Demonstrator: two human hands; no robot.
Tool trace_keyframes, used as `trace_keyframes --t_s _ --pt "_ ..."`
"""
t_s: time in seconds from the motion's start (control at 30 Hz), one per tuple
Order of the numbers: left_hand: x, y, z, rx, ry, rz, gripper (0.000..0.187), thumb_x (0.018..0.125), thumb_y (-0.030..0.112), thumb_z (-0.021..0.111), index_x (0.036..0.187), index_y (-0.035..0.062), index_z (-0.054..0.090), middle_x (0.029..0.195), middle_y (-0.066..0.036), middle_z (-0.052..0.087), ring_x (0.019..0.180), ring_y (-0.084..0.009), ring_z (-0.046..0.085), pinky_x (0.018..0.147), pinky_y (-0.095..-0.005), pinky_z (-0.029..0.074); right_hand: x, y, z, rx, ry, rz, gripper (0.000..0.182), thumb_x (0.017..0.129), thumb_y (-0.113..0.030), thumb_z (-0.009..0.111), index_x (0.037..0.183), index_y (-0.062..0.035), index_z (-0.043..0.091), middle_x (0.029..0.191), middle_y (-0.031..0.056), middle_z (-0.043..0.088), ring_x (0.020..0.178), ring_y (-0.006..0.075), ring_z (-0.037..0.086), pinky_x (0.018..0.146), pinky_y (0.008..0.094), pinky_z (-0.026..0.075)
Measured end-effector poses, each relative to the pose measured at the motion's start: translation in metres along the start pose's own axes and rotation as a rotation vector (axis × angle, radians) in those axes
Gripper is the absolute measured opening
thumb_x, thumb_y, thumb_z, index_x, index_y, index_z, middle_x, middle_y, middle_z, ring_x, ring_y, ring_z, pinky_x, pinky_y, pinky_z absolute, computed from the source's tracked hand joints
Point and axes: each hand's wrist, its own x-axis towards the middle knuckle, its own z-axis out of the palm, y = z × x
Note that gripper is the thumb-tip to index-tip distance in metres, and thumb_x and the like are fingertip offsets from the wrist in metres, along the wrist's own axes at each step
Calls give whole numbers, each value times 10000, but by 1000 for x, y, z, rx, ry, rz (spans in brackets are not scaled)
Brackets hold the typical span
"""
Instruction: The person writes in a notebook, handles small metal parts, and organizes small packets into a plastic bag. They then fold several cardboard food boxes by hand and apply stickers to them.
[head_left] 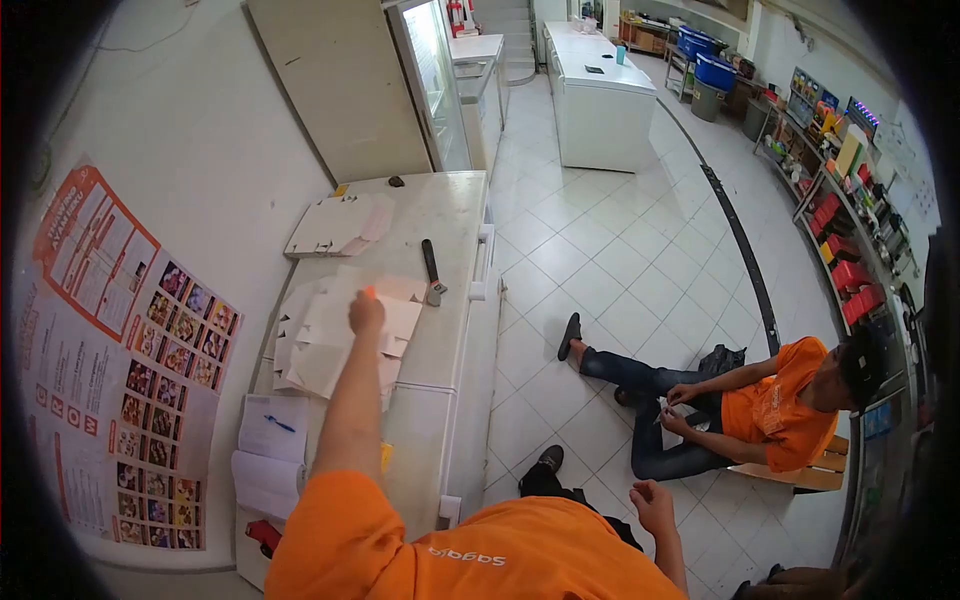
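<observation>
My left hand [367, 314] reaches over a pile of flat, notched white cardboard sheets [400, 318] on the white chest top. Its fingers are closed on a small orange thing [370, 291], too small to name. Right of the pile lies an adjustable wrench [431, 266] with a black handle. Beyond it is a second stack of white cardboard sheets [335, 222]. Closer to me, an open notebook [266, 468] has a blue pen [280, 424] on it. My right hand [654, 506] hangs above the floor at my side, fingers curled, with nothing visible in them.
A person [770, 405] in an orange shirt sits low on the right, legs stretched across the tiled floor. A printed poster [130, 370] covers the left wall. Ahead stand a glass-door fridge [435, 85] and a white chest freezer [605, 115]. Loaded shelves [850, 245] line the right.
</observation>
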Motion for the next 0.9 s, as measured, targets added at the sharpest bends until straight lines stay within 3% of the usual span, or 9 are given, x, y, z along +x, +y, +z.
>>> trace_keyframes --t_s 0.1,0.17,0.23,0.33,0.4,0.5,0.6,0.77,0.9 --pt "9 -1 -79 -146 213 -87 572 964 174 557 1467 102 294 1092 -274 686 1005 -434 681 833 -547 544 -14 9 -11 -10 78 27 186 919 -79 713 1066 32 684 934 121 745 858 183 708 793 315 559" --pt "21 -27 -127 -58 517 388 405 949 117 548 1346 116 473 961 -205 705 901 -428 669 805 -535 525 -21 21 -9 36 121 33 190 918 -87 713 1061 34 683 929 123 743 850 187 709 779 318 557" --pt "14 -32 -188 -47 565 487 150 949 107 513 1007 42 635 880 -172 692 850 -394 662 759 -476 515 -29 7 -9 3 149 -19 188 921 -99 712 1061 24 687 925 127 742 844 192 711 770 322 556" --pt "-58 1 -274 -414 507 578 205 946 113 550 787 -5 605 794 -158 663 746 -325 639 715 -395 505 -29 -21 2 -11 153 -174 174 922 -108 713 1049 11 697 932 134 743 854 199 715 774 325 555" --pt "-119 23 -298 -422 584 805 178 890 48 705 1014 -11 592 787 -105 616 711 -194 598 681 -342 499 -36 -77 8 25 136 -279 186 897 -105 714 1049 0 712 960 170 736 920 303 726 802 372 552" --pt "-257 71 -297 -1166 -50 464 690 896 9 745 1463 84 361 985 -99 651 930 -171 615 840 -301 506 -52 -156 26 116 116 -573 160 901 -115 712 1035 -28 703 988 154 717 906 329 691 809 392 539" --pt "-339 67 -227 -1411 -704 268 436 993 89 644 1406 12 527 1275 -86 644 1138 -203 626 1000 -357 501 -89 -226 28 137 123 -690 222 911 -240 757 937 -38 670 912 152 703 816 315 690 681 370 530" --pt "-475 117 -211 -1592 -1070 145 419 976 -100 523 1364 57 540 1186 -72 647 1080 -176 634 969 -348 539 -120 -234 15 -49 189 -540 335 957 -347 687 839 -40 621 817 160 676 737 335 672 632 427 499" --pt "-495 109 -185 -1514 -1288 236 370 1000 -33 532 1358 58 519 1280 -97 619 1163 -209 622 953 -356 560 -137 -190 22 -142 397 -631 339 951 -308 688 757 -50 583 680 139 612 603 333 631 565 431 481"
